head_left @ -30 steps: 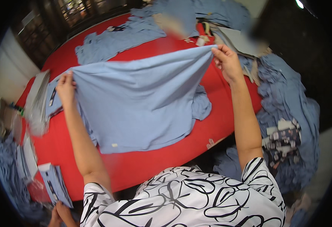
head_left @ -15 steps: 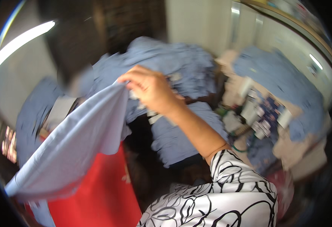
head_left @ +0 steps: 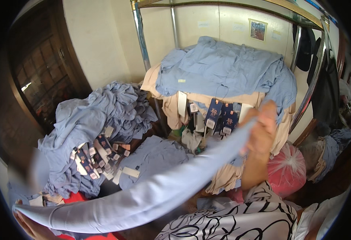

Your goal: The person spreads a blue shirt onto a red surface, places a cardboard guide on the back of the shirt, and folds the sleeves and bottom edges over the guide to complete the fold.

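I'm looking down past my patterned black-and-white sleeve (head_left: 239, 218) at a light blue garment (head_left: 143, 200) stretched in a long blurred band across the lower part of the view. My right hand (head_left: 261, 128) is up high, closed on the garment's upper end, though motion blur hides the fingers. My left hand (head_left: 29, 224) is down at the lower left edge, gripping the other end with the cloth draped over it. So the hands are well apart, the garment slung taut between them in mid-air.

Behind it, I see a big heap of the same light blue clothing (head_left: 99, 120) on the left, with dark blue hang tags (head_left: 88, 158) poking out near its base. Ahead, a metal rack (head_left: 141, 44) carries another blue pile (head_left: 227, 68) lying on top of beige garments (head_left: 191, 102), more dark tags (head_left: 219, 116) dangling beneath. A pink plastic bag (head_left: 289, 168) sits just right of my forearm. A scrap of red tabletop (head_left: 77, 198) shows at lower left, under the garment.
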`<state>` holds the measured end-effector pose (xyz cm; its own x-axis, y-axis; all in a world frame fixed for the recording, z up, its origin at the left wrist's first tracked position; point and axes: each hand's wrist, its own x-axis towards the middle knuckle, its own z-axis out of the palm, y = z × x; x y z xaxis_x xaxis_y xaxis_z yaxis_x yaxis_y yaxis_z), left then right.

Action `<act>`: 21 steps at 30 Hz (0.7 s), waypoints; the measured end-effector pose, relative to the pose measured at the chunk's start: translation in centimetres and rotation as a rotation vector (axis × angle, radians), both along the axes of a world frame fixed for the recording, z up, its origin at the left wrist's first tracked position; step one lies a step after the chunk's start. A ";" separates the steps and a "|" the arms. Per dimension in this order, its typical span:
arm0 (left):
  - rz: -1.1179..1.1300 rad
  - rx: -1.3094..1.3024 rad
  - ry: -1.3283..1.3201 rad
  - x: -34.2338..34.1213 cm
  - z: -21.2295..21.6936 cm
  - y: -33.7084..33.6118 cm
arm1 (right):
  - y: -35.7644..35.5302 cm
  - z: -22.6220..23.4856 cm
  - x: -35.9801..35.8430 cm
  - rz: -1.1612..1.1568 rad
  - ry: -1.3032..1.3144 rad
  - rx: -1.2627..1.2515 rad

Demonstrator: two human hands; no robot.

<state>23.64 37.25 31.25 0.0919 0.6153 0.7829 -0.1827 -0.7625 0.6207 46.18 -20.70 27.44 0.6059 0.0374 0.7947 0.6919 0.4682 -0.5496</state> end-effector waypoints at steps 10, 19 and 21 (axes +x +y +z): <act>-0.823 0.066 0.210 34.6 5.2 -17.1 | -14.8 5.1 4.3 -1.126 0.070 -0.303; -1.009 0.647 0.664 59.0 9.8 -39.1 | -27.1 12.3 21.2 -1.589 0.402 -1.207; -1.273 0.704 0.859 57.7 5.5 -39.8 | -27.4 7.2 22.0 -1.424 0.522 -1.084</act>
